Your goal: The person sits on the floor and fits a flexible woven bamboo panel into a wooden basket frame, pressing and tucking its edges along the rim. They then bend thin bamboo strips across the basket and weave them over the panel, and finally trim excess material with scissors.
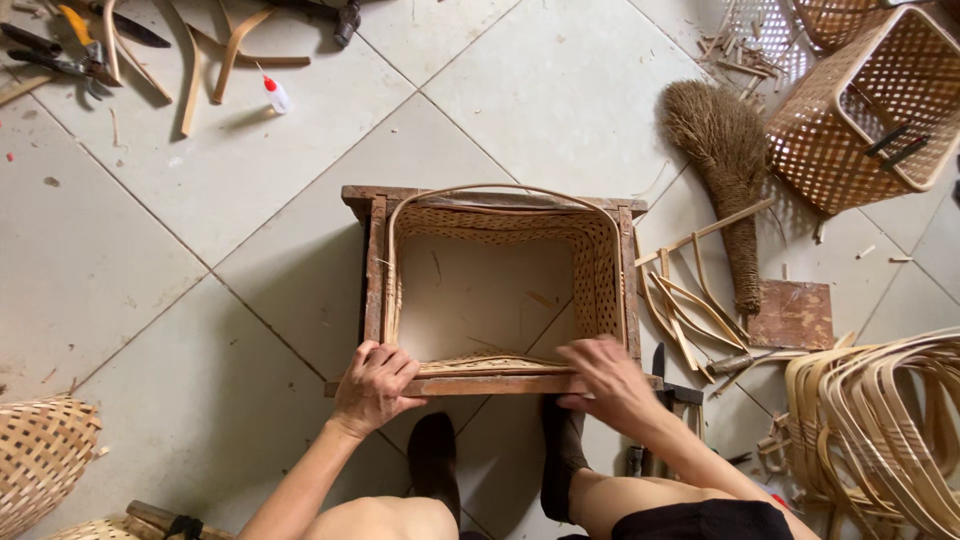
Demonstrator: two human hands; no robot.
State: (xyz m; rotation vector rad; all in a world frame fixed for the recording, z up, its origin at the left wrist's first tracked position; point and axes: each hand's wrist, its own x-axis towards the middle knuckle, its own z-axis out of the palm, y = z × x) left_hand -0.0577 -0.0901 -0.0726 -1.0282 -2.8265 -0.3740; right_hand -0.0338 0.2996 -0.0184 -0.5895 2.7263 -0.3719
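A bottomless woven bamboo basket body (600,275) sits inside a rectangular wooden frame (372,260) on the tiled floor. A bent bamboo strip (480,188) runs along the basket's top rim. My left hand (375,385) grips the near wooden bar at the left corner, fingers curled over it. At the near right corner my right hand (610,380) presses on the basket rim and the bar. My two feet in dark socks rest just below the frame.
A finished woven basket (860,110) stands at the top right, a fibre brush (725,160) beside it. Bent bamboo strips (880,420) pile at the right. Pliers (60,62), a small glue bottle (276,94) and curved strips lie top left. Another basket (40,455) sits bottom left.
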